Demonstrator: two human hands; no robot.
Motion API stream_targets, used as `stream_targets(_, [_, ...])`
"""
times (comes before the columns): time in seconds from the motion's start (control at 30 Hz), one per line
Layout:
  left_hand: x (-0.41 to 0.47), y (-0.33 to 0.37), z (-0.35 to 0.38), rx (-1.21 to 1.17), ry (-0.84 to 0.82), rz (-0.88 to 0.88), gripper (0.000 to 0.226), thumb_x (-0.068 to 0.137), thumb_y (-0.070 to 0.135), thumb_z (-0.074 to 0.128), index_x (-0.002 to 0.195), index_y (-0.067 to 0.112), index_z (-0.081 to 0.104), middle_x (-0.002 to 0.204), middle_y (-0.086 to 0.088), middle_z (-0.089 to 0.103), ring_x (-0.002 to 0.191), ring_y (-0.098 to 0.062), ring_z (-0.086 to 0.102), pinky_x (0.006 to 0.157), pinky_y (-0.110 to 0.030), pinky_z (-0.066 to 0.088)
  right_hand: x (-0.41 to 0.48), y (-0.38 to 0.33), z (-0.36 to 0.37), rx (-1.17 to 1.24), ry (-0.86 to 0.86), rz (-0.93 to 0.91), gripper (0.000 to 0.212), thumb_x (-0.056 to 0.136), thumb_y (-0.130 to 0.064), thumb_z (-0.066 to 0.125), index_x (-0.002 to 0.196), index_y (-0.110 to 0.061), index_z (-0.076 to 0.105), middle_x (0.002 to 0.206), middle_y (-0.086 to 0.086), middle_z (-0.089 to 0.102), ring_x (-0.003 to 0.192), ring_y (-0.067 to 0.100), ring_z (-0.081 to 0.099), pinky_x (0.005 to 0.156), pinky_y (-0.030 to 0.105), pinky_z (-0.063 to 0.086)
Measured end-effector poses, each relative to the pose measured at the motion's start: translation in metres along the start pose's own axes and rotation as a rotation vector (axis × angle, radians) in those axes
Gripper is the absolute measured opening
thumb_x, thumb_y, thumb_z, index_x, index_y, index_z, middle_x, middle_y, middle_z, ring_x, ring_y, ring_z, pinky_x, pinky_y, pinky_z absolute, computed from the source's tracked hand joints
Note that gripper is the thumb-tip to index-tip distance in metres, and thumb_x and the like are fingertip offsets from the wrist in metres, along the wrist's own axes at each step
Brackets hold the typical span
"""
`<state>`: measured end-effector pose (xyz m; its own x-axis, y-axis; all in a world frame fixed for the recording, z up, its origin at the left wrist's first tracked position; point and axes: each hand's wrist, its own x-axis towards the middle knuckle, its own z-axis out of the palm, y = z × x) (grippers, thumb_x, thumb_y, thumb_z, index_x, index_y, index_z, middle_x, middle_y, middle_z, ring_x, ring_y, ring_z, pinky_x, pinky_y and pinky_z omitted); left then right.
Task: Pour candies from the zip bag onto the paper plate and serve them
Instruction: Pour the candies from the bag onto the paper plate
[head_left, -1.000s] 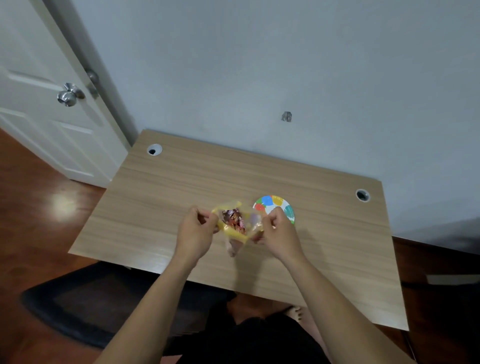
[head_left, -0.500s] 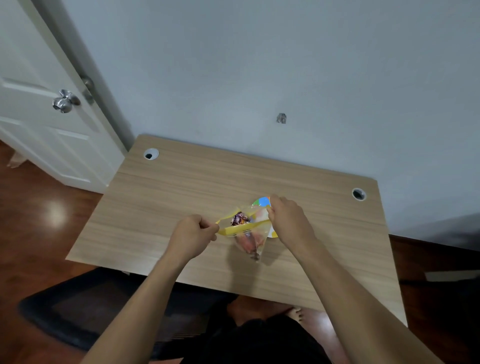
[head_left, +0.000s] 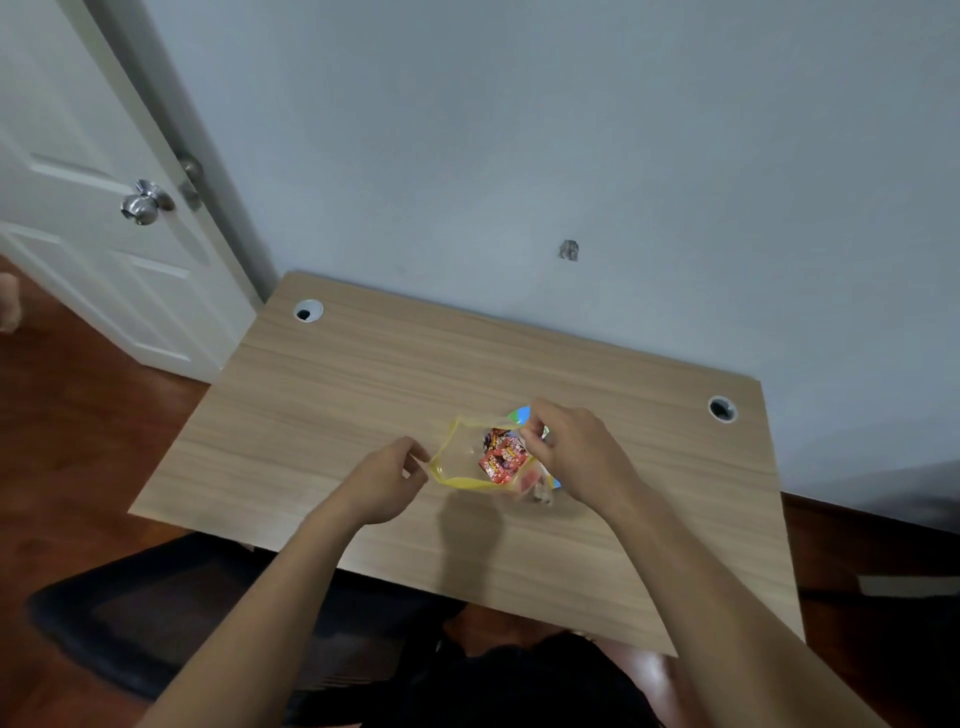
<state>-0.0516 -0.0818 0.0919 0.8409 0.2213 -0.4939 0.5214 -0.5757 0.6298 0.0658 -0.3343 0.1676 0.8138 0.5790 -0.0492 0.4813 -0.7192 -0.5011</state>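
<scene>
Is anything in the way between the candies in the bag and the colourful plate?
Nothing visible blocks it. The zip bag is held open by the left hand and right hand, candies showing inside. The paper plate lies right behind and under the bag, mostly hidden by it and the right hand.

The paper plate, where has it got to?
In the head view the paper plate lies on the desk right of centre, mostly hidden beneath the zip bag and the right hand.

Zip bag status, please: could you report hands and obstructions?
Both hands, left and right, pinch zip bag open. Candies inside, above paper plate. Nothing obstructing.
</scene>
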Motion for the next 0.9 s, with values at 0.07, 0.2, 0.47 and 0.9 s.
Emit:
stream_targets(0.07, [0.011, -0.015, 0.013, 0.029, -0.002, 0.035, 0.053, 0.099, 0.013, 0.069, 0.149, 0.021, 0.050, 0.131, -0.003, 0.065, 0.117, -0.027, 0.069, 0.098, -0.036, 0.054, 0.005, 0.002, -0.008, 0.012, -0.041, -0.048, 0.016, 0.100, -0.032, 0.066, 0.091, -0.020, 0.060, 0.083, -0.006, 0.072, 0.075, 0.025, 0.065, 0.067, 0.040, 0.050])
stream_targets(0.2, [0.028, -0.026, 0.033, 0.075, 0.044, 0.264, 0.112, 0.082, 0.032, 0.091, 0.170, 0.025, 0.023, 0.171, 0.000, 0.035, 0.154, -0.018, 0.036, 0.127, -0.037, 0.032, 0.012, 0.007, -0.027, 0.097, -0.096, -0.146, 0.022, 0.099, -0.042, 0.070, 0.088, -0.024, 0.063, 0.087, -0.012, 0.074, 0.078, 0.016, 0.070, 0.074, 0.041, 0.056])
stream_targets(0.47, [0.029, 0.028, 0.052, -0.196, 0.031, 0.421, 0.024, 0.099, 0.030, 0.072, 0.102, 0.007, 0.079, 0.093, 0.000, 0.077, 0.081, -0.004, 0.069, 0.074, -0.033, 0.059, 0.022, 0.037, -0.037, 0.441, -0.088, 0.011, 0.010, 0.094, -0.034, 0.078, 0.091, -0.026, 0.072, 0.095, -0.012, 0.080, 0.084, 0.015, 0.079, 0.077, 0.035, 0.059])
stream_targets(0.9, [0.042, 0.073, 0.087, -0.420, -0.139, 0.241, 0.033, 0.115, 0.024, 0.046, 0.138, 0.017, 0.070, 0.125, 0.032, 0.075, 0.122, 0.012, 0.065, 0.100, -0.007, 0.046, -0.012, 0.112, 0.032, 1.071, -0.191, 0.622, 0.083, 0.098, -0.075, 0.024, 0.129, -0.016, 0.075, 0.125, 0.001, 0.080, 0.119, 0.014, 0.075, 0.096, 0.029, 0.059])
